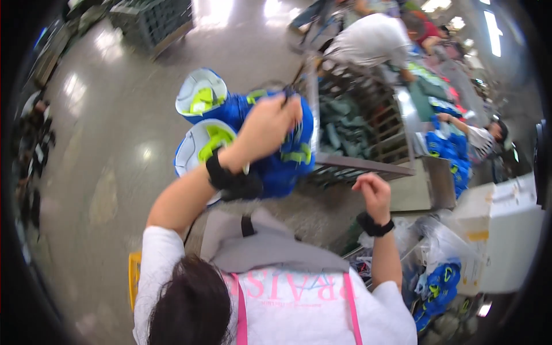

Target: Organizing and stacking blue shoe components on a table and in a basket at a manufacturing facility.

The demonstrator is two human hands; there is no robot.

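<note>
Left hand [270,123], frame centre: fingers closed around the laces of a pair of blue shoes with lime-green trim and white soles [282,161], held raised. Right hand [374,192], right of centre: fingers loosely curled, holding nothing visible. Beyond: metal wire cage cart [368,123]; glossy floor [115,144], left.
</note>
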